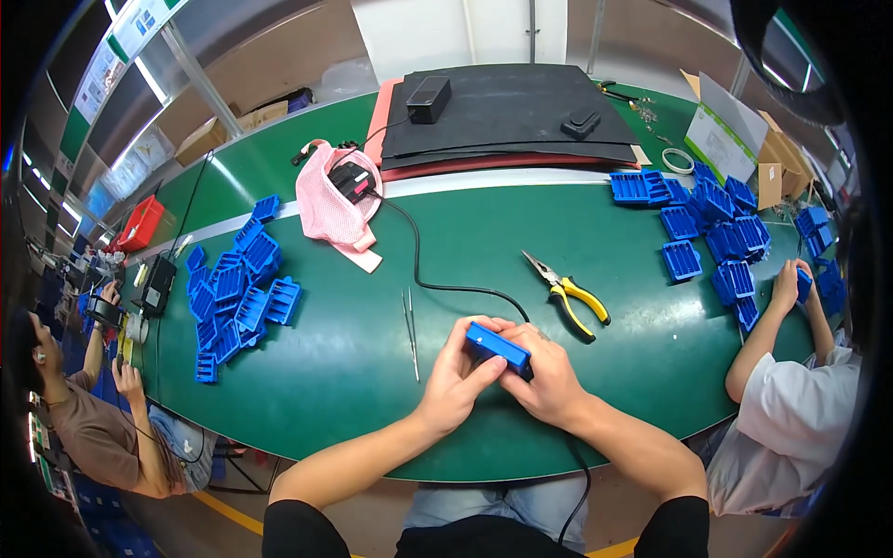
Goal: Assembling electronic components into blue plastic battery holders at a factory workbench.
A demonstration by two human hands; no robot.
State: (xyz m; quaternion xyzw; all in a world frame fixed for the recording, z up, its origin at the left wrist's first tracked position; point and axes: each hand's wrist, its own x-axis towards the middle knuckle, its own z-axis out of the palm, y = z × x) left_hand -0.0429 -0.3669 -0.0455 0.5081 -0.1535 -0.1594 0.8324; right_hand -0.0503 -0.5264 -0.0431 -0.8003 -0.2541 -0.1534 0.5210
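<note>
Blue plastic case [499, 346], one: above the near side of the green table [484, 223], pinched between the left hand [453, 374] and right hand [551, 374], fingers closed round its ends.
Blue slotted trays [233, 288], left heap; blue compartmented trays [712, 223], right heap: contents too small to tell.
Red bin [141, 223], far left: contents unclear.
Green-and-white carton [724, 130], far right: interior hidden.

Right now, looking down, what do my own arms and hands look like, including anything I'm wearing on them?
Your left black fabric sleeve and matching right sleeve end near the elbows, leaving both forearms bare. Your left hand and right hand are gloveless; neither wrist shows a watch or bracelet.
</note>
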